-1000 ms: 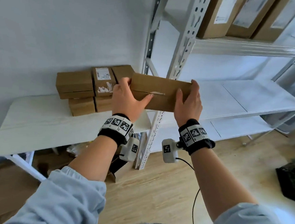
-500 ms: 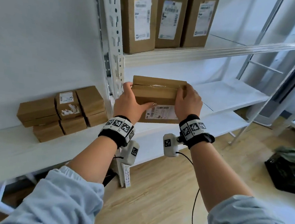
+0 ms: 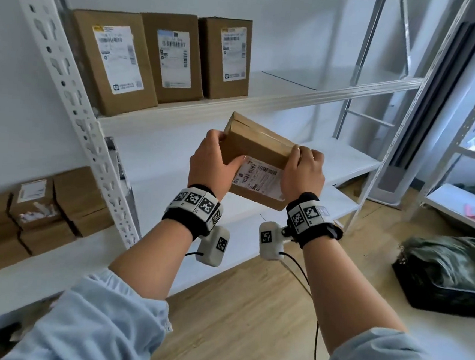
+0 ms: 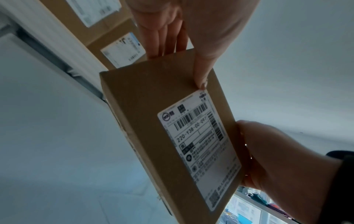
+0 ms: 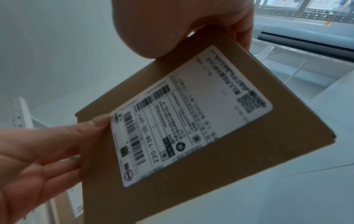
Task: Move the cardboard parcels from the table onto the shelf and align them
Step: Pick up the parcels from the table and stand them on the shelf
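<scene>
I hold a brown cardboard parcel (image 3: 257,153) with a white shipping label between both hands, in the air in front of the rack. My left hand (image 3: 212,160) grips its left end and my right hand (image 3: 302,168) grips its right end. The parcel is tilted, its label side toward me and below the upper shelf (image 3: 308,96). Three labelled parcels (image 3: 173,58) stand upright side by side at that shelf's left end. In the left wrist view the thumb presses the parcel (image 4: 168,136) by the label. The right wrist view shows the label face (image 5: 191,128).
Several small parcels (image 3: 37,215) are stacked on the white table (image 3: 53,264) at the left, behind the rack's perforated upright (image 3: 74,104). The upper shelf is bare to the right of the three parcels. A dark green bag (image 3: 451,270) lies on the wooden floor at the right.
Both hands have carried the parcel up and right, away from the table stack and toward the rack. It has tilted so its label faces me. The upper shelf's parcels have come into view.
</scene>
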`<state>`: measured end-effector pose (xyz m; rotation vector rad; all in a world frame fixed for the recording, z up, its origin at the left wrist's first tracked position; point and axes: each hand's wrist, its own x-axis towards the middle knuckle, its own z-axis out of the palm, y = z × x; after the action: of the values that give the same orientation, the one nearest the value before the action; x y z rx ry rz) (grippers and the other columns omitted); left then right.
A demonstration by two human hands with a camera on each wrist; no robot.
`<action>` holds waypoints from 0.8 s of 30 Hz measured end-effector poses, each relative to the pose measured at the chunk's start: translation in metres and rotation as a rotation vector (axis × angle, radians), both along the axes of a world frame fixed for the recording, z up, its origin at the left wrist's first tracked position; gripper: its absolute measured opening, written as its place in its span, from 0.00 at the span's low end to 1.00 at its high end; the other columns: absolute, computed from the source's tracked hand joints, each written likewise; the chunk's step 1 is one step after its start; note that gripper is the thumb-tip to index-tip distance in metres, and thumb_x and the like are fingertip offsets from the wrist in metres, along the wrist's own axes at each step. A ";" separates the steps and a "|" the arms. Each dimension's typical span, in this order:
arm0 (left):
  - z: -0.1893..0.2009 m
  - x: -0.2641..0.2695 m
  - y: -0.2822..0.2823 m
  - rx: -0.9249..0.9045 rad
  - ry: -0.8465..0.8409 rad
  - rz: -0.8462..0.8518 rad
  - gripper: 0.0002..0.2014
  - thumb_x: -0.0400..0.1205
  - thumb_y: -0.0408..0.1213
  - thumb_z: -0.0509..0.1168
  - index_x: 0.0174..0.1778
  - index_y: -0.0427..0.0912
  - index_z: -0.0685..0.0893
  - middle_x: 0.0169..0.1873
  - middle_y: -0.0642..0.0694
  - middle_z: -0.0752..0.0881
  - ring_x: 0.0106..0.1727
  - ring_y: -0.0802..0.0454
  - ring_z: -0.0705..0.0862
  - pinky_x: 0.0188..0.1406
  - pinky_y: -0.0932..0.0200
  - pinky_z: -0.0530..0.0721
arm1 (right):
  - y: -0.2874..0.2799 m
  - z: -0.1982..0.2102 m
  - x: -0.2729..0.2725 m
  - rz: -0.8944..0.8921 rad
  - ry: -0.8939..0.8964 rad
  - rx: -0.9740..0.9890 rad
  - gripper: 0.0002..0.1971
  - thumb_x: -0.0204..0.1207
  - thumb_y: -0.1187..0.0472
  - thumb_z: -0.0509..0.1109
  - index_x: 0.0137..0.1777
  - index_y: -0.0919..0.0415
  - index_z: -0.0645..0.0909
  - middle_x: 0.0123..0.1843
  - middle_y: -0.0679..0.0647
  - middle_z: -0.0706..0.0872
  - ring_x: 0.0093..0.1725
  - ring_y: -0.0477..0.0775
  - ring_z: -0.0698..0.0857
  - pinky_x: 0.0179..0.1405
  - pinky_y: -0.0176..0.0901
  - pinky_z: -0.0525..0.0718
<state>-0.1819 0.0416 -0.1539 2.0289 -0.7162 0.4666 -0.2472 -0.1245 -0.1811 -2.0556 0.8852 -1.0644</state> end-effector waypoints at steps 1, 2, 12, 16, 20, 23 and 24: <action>0.005 0.004 -0.012 0.005 -0.028 -0.020 0.26 0.77 0.45 0.77 0.67 0.43 0.76 0.62 0.48 0.85 0.62 0.49 0.84 0.65 0.49 0.83 | -0.010 0.003 0.002 -0.005 0.000 0.007 0.21 0.89 0.48 0.52 0.65 0.57 0.82 0.70 0.58 0.76 0.61 0.65 0.82 0.62 0.50 0.75; 0.008 0.008 -0.019 0.006 -0.051 -0.042 0.25 0.78 0.43 0.76 0.68 0.43 0.76 0.62 0.48 0.86 0.62 0.49 0.84 0.65 0.49 0.83 | -0.017 0.005 0.004 -0.009 0.000 0.019 0.21 0.89 0.48 0.51 0.65 0.57 0.82 0.70 0.58 0.76 0.61 0.64 0.82 0.63 0.51 0.75; 0.084 0.093 -0.142 0.031 -0.272 -0.211 0.36 0.83 0.34 0.70 0.86 0.51 0.62 0.73 0.46 0.77 0.73 0.51 0.75 0.75 0.55 0.73 | -0.130 0.083 0.075 -0.025 -0.123 0.010 0.23 0.91 0.54 0.46 0.73 0.61 0.77 0.70 0.61 0.79 0.72 0.64 0.73 0.67 0.55 0.70; 0.118 0.133 -0.183 0.050 -0.306 -0.189 0.38 0.84 0.34 0.68 0.87 0.56 0.57 0.75 0.46 0.75 0.74 0.49 0.75 0.74 0.53 0.73 | -0.171 0.114 0.108 -0.023 -0.048 -0.183 0.23 0.90 0.59 0.45 0.82 0.59 0.67 0.75 0.58 0.76 0.76 0.62 0.66 0.68 0.56 0.71; 0.143 0.163 -0.220 0.064 -0.358 -0.176 0.41 0.83 0.31 0.68 0.87 0.59 0.55 0.76 0.46 0.74 0.74 0.47 0.76 0.75 0.51 0.74 | -0.211 0.129 0.148 -0.011 -0.038 -0.216 0.23 0.90 0.59 0.43 0.83 0.58 0.62 0.76 0.58 0.74 0.72 0.61 0.66 0.62 0.54 0.71; 0.156 0.184 -0.244 0.106 -0.395 -0.094 0.41 0.81 0.33 0.70 0.86 0.56 0.56 0.76 0.46 0.76 0.73 0.43 0.77 0.73 0.39 0.76 | -0.235 0.129 0.182 0.034 -0.107 -0.111 0.23 0.91 0.54 0.41 0.80 0.56 0.66 0.73 0.56 0.75 0.63 0.55 0.67 0.54 0.47 0.65; 0.161 0.190 -0.251 0.112 -0.408 -0.058 0.40 0.80 0.34 0.71 0.85 0.55 0.58 0.73 0.46 0.78 0.70 0.42 0.80 0.71 0.38 0.77 | -0.242 0.130 0.194 0.058 -0.144 -0.059 0.23 0.91 0.53 0.41 0.79 0.55 0.67 0.73 0.55 0.75 0.61 0.53 0.68 0.55 0.47 0.65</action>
<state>0.0084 -0.2089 0.0068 2.0305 -1.0629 0.8361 -0.0536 -0.3662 -0.0512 -2.0111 0.7254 -1.2025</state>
